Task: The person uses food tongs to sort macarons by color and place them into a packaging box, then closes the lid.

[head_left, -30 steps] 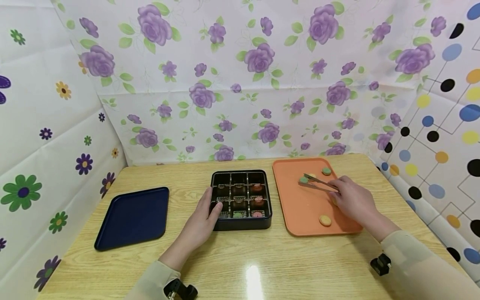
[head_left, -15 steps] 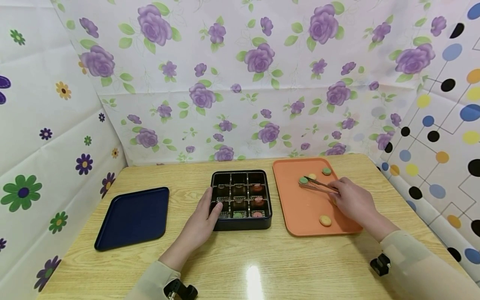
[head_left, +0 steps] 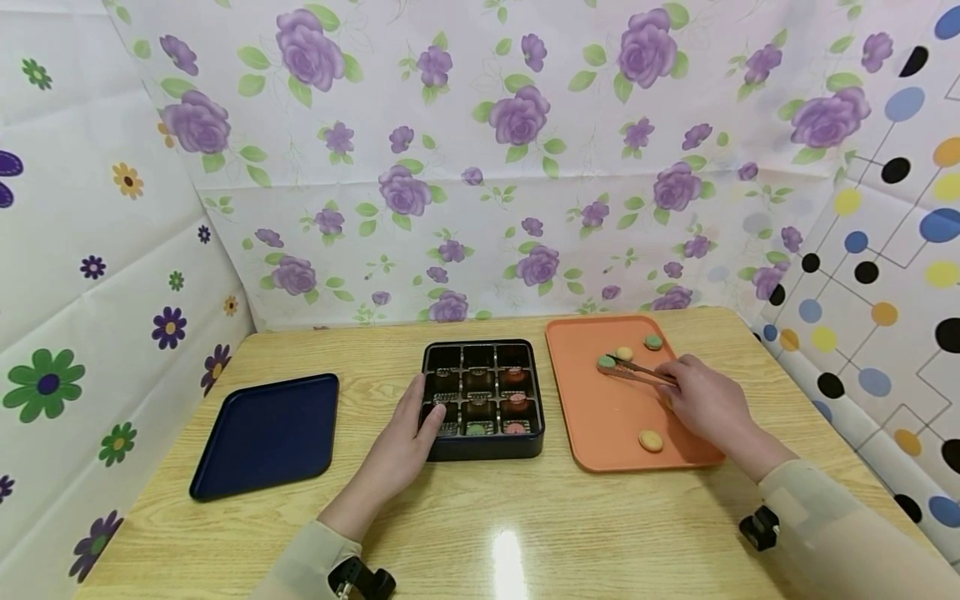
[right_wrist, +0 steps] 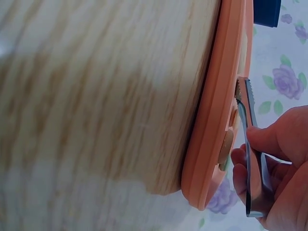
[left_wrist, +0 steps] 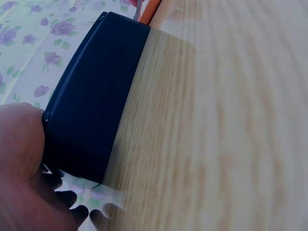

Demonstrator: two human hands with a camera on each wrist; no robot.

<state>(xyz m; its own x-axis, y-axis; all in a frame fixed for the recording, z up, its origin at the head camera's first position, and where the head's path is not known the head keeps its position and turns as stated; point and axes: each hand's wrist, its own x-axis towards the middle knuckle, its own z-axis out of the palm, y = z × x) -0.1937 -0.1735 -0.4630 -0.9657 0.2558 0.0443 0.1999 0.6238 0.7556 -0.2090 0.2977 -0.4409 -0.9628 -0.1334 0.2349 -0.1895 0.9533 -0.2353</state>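
With the right hand, I'm gripping metal tongs, the thumb pressing one arm and the fingers curling round the other. Their tips are standing either side of a green macaron on the left half of the orange tray; from here I can't tell whether they are squeezing it. A pale yellow macaron is sitting just behind it. A second green macaron is lying towards the tray's far right corner, and a golden macaron is lying near the front edge.

With the left hand, I'm holding the black box at its front left corner, thumb lying over the rim, fingers reaching down the outside wall. The box is standing just left of the orange tray, divided into nine compartments. Two reddish pieces and a pink piece are lining its right column, and a green piece is sitting in the front middle compartment.

Further left, a navy tray is lying on the wood-grain table. Behind everything, a floral sheet is hanging.
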